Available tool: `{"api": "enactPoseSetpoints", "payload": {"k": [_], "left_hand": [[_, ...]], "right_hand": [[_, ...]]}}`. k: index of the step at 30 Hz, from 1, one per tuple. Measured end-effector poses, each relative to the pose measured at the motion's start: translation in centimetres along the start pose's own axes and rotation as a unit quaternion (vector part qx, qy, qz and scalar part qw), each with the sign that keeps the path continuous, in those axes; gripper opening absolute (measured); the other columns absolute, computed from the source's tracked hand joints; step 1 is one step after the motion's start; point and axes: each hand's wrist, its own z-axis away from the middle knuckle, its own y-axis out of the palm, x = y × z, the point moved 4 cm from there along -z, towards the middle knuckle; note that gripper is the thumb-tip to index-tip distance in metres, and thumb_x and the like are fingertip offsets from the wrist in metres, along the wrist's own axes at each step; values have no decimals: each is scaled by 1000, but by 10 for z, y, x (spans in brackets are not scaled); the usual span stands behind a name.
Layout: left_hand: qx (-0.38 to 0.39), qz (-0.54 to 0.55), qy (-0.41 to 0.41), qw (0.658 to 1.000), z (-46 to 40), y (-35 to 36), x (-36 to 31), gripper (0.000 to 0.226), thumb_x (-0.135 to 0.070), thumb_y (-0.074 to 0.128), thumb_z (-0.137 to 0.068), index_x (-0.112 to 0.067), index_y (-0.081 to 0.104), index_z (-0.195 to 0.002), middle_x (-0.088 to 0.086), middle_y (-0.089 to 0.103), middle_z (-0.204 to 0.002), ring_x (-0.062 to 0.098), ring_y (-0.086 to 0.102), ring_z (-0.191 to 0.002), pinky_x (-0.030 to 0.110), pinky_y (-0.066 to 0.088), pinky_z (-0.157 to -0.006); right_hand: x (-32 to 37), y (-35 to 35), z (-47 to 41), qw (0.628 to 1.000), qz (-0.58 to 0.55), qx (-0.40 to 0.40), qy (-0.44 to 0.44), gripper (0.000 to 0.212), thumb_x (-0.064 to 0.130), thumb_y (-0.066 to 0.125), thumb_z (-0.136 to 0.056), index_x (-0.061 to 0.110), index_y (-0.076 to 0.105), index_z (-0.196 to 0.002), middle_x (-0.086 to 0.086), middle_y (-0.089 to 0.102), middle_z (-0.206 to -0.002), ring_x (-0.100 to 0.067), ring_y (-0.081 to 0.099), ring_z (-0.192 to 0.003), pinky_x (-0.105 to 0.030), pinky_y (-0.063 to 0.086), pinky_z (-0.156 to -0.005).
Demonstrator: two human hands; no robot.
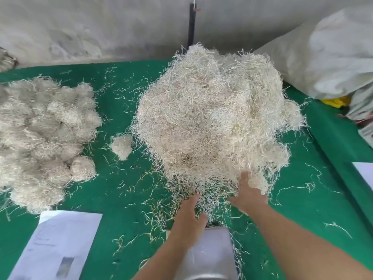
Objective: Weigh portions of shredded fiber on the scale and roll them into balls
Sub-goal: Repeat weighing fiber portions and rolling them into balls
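Both hands were reached into the near edge of the big heap of shredded fiber (214,118), which lay on the green desk (125,199) just beyond the scale (210,253). The left hand (188,217) was held with its fingers straight and relaxed, touching the loose strands at the foot of the heap and gripping nothing. The right hand (249,190) was pushed into the fiber with its fingertips buried, so whether a tuft was pinched could not be told.

The step in hand was judged to be the pulling of a portion for weighing. It would best be done by a small tuft being teased from the loose fringe rather than from the dense middle, so that the strands came free without dragging the heap toward the scale. The portion would then be set squarely on the metal pan, with no strands trailing onto the desk, lest the reading be falsified.

Rolled balls (40,138) were piled at the left, with one small ball (122,145) lying apart between the pile and the heap. A sheet of paper (58,245) lay near the left of the scale. Open green surface was left between heap and balls; a grey sack (331,57) crowded the far right, and the desk's edge ran close along that side.
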Motion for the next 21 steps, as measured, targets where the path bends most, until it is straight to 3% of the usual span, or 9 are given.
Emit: {"api": "enactPoseSetpoints", "payload": {"k": [3,5,7,10,11,13,15,18,21], "left_hand": [[-2,36,-25,999,-2,0,5,61,-35,60,-99,-42,36,-154,-15,37,-159,6,37,-144,36,29,-122],[-5,59,-45,997,-4,-1,7,57,-32,61,-99,-41,40,-152,-14,41,-156,5,41,-139,32,32,-118],[-12,63,-57,996,-5,0,7,55,-30,61,-98,-40,43,-149,-13,45,-152,4,44,-135,31,33,-116],[-14,57,-67,996,-7,3,5,53,-27,59,-100,-37,43,-150,-11,47,-149,6,47,-131,32,36,-116],[-13,53,-69,996,-7,5,4,53,-28,58,-101,-36,43,-151,-11,47,-149,7,47,-132,33,36,-116],[-12,52,-73,996,-7,8,3,52,-28,57,-103,-33,42,-152,-11,46,-150,8,46,-133,36,36,-118],[-17,62,-74,995,-6,7,0,52,-26,57,-103,-31,43,-153,-12,47,-149,7,46,-133,38,36,-119],[-24,107,-74,991,-10,6,-11,49,-27,59,-101,-31,46,-149,-14,51,-145,7,52,-129,38,44,-113],[-20,135,-63,989,-16,9,-27,38,-42,58,-102,-38,48,-139,-17,56,-135,-4,54,-118,15,40,-87]], "right_hand": [[-16,13,-3,999,7,10,30,71,55,62,-97,24,30,-153,-8,68,-125,-33,63,-118,-53,51,-104],[-23,6,-2,997,9,-80,17,52,44,62,-99,27,43,-144,-10,55,-133,-34,55,-123,-55,50,-104],[-29,-5,-1,985,-6,-173,23,67,39,71,-92,33,36,-149,-15,36,-145,-39,43,-129,-58,46,-108],[-48,-7,-14,987,-63,-122,80,111,42,78,-86,36,-3,-161,-9,3,-167,-46,24,-146,-64,37,-113],[-52,-5,-20,991,-59,-79,91,109,40,76,-89,31,-3,-163,-8,3,-169,-46,25,-148,-63,37,-114],[-53,-6,-24,995,-43,-28,81,75,21,66,-98,13,25,-160,-17,37,-158,-42,49,-135,-55,49,-108],[-42,-10,-17,994,-92,-32,38,44,2,55,-99,6,51,-143,-14,67,-115,-27,70,-97,-44,63,-84],[-8,-2,20,960,-259,57,-92,36,14,59,-101,19,61,-137,2,71,-90,-8,60,-56,-30,59,-53],[13,3,61,919,-310,61,-237,24,43,59,-92,49,62,-115,45,47,-117,8,57,-86,-7,46,-75]]}}
